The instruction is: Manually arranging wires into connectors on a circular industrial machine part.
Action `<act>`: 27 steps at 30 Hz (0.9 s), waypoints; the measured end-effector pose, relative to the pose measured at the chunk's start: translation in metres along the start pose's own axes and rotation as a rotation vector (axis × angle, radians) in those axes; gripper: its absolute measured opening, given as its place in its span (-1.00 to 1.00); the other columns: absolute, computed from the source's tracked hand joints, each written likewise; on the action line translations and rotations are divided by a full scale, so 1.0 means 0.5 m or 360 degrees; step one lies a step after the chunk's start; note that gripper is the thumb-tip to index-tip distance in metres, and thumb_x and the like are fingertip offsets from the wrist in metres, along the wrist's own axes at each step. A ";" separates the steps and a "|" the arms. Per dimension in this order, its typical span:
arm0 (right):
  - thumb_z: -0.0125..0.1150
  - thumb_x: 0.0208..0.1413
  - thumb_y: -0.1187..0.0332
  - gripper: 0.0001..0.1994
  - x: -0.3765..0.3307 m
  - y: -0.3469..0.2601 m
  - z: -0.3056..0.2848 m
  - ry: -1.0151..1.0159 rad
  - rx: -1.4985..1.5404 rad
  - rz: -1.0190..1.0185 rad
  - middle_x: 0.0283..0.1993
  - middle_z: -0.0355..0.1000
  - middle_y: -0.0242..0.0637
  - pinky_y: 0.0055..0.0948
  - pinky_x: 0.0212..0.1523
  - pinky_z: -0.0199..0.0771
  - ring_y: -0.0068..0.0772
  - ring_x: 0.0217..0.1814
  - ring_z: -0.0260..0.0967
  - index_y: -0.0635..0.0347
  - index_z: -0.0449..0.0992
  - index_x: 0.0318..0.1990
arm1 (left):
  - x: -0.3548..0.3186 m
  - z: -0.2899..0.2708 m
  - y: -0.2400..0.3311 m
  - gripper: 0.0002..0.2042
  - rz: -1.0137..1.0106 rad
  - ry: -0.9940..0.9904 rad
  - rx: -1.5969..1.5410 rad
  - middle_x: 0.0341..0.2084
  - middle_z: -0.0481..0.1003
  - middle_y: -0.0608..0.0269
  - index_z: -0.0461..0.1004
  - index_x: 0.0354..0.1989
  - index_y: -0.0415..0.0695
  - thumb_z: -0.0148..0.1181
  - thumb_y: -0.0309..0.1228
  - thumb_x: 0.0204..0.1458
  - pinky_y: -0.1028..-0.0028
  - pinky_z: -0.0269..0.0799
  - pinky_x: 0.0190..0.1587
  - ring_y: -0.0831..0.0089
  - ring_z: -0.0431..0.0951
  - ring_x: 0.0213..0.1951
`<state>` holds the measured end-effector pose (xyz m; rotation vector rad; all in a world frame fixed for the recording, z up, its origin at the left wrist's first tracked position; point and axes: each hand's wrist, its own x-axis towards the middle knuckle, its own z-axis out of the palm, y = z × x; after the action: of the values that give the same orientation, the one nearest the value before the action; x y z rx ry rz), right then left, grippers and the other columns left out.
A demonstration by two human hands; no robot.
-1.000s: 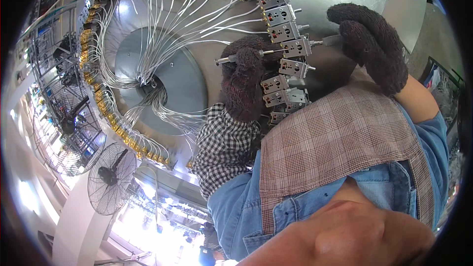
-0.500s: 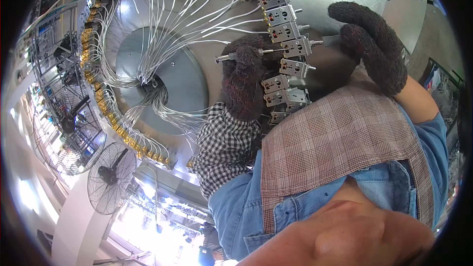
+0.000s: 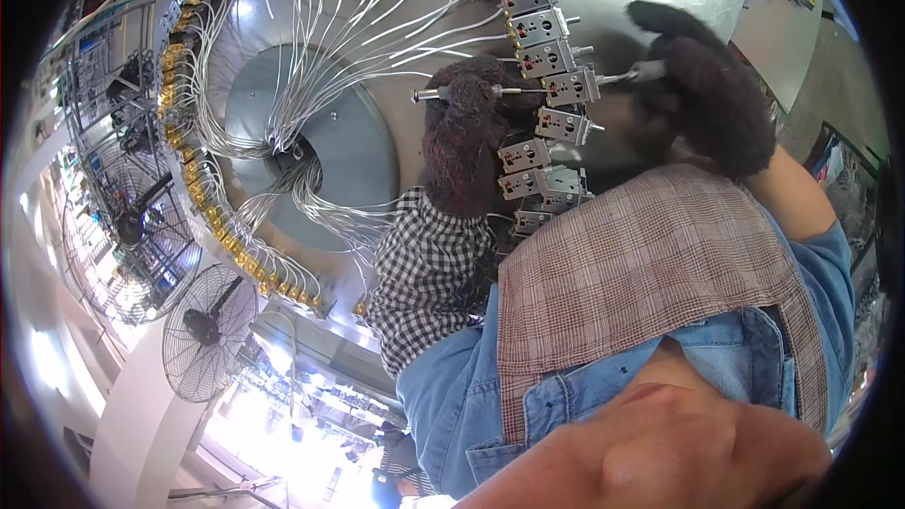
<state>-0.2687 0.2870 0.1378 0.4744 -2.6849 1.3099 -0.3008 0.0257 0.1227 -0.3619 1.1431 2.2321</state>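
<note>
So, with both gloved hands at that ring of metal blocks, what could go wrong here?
The tool tip in the right hand may slip off the metal block. The left hand, holding a thin rod, sits near the white wires, so the fuzzy glove might snag one.

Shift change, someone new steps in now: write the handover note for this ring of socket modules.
Left hand, in a dark glove, grips a metal rod beside the socket modules.
Right hand, in a dark glove, holds a silver tool against one module.
Done: white wires run from the ring to the round hub.
Left: which modules need work cannot be told.
</note>
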 end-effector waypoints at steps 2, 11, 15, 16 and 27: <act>-0.01 0.15 0.34 -0.66 0.023 -0.068 0.035 0.0090 0.2077 0.1025 -0.05 0.36 -0.23 -0.59 -0.26 0.36 -0.54 -0.24 0.31 0.30 0.36 0.04 | 0.011 -0.010 -0.007 -0.63 0.0057 -0.0002 0.0010 -0.29 0.46 -0.06 0.27 -0.11 -0.23 0.02 -0.14 0.15 0.23 0.57 -0.28 0.18 0.56 -0.30; 0.05 0.15 0.23 -0.54 0.090 -0.007 0.077 -0.0002 0.2087 0.0799 -0.03 0.39 -0.21 -0.49 -0.07 0.33 -0.46 -0.09 0.34 0.25 0.26 0.16 | 0.059 -0.010 0.028 -0.64 0.0257 -0.0051 0.0156 -0.33 0.47 -0.03 0.31 -0.15 -0.25 -0.02 -0.14 0.16 0.24 0.57 -0.26 0.20 0.56 -0.31; 0.02 0.19 0.27 -0.59 0.163 0.035 0.075 -0.0142 0.1963 0.0661 -0.11 0.41 -0.27 -0.37 -0.10 0.41 -0.50 -0.14 0.33 0.25 0.25 0.14 | 0.106 -0.004 0.052 -0.67 0.0396 0.0018 0.0062 -0.36 0.46 0.05 0.33 -0.15 -0.21 0.03 -0.16 0.14 0.25 0.56 -0.25 0.23 0.55 -0.32; 0.03 0.18 0.25 -0.58 0.189 0.039 0.075 -0.0140 0.1524 0.0397 -0.12 0.42 -0.26 -0.32 -0.06 0.41 -0.49 -0.14 0.34 0.25 0.25 0.14 | 0.123 -0.004 0.062 -0.67 0.0414 0.0039 0.0057 -0.36 0.46 0.05 0.33 -0.15 -0.21 0.03 -0.16 0.14 0.25 0.56 -0.25 0.23 0.55 -0.32; 0.09 0.13 0.30 -0.63 0.517 0.112 0.025 -0.0156 0.2194 0.0777 -0.30 0.39 -0.30 -0.50 -0.32 0.39 -0.47 -0.36 0.33 0.25 0.32 0.06 | 0.304 0.093 0.241 -0.71 0.0534 0.0440 0.0139 -0.27 0.51 0.08 0.34 -0.08 -0.09 -0.09 -0.18 0.17 0.32 0.55 -0.41 0.28 0.56 -0.37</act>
<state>-0.5309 0.2507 0.1499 -0.0900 -1.5235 3.1790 -0.4935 0.0675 0.1534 -0.4844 1.5381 2.4622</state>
